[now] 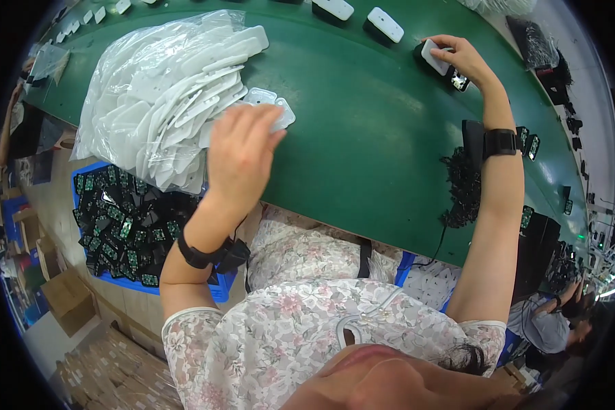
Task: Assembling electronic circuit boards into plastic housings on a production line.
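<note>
Left hand (242,154) fingers curled over white cover (275,109); right hand (461,60) fingers clamped on white-topped unit (436,57).

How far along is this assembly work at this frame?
Done: white covered units sit farther along the green belt. In hand: right hand presses a white plastic cover onto a black unit; left hand takes another white cover. Left: a clear bag of white covers and a blue bin of circuit boards.

Clear plastic bag (126,89) of white covers lies on green belt (362,150).
</note>
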`<state>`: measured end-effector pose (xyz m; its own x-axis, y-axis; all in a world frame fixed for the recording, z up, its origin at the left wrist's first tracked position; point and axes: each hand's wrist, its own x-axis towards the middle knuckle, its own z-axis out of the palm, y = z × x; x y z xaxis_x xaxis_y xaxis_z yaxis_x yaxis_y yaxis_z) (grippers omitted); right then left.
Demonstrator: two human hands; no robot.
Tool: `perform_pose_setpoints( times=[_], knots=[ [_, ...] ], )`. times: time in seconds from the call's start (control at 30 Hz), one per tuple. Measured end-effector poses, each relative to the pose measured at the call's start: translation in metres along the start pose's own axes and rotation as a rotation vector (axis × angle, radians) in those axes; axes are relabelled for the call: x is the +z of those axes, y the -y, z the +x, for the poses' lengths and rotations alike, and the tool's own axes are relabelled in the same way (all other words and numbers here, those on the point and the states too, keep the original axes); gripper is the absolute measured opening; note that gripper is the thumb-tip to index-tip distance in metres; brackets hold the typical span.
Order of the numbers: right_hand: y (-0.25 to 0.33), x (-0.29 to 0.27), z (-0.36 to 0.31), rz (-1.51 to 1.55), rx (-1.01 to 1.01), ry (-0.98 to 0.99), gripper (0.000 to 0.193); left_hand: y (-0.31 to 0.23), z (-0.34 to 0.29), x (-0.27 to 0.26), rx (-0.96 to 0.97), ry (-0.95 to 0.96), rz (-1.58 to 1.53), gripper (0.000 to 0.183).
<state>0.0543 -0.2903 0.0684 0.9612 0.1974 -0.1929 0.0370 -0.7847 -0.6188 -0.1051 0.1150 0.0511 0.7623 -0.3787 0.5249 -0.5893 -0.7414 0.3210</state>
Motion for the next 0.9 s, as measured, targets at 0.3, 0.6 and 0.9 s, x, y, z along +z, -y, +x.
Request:
perform_pose_setpoints(
  times=[0.3, 0.6, 0.9],
  knots=[
    [0.011, 0.003, -0.027, 0.133, -0.083, -0.541, 0.021, 0.045, 0.053, 0.020, 0.086, 0.420, 0.329, 0.055],
    [0.011, 0.029, -0.150, -0.021, -0.101, -0.724, 0.018, 0.067, 0.077, 0.026, 0.079, 0.566, 0.249, 0.045],
    [0.008, 0.099, -0.189, -0.449, -0.165, -0.564, 0.013, 0.058, 0.093, 0.041, 0.198, 0.337, 0.085, 0.026]
  ],
)
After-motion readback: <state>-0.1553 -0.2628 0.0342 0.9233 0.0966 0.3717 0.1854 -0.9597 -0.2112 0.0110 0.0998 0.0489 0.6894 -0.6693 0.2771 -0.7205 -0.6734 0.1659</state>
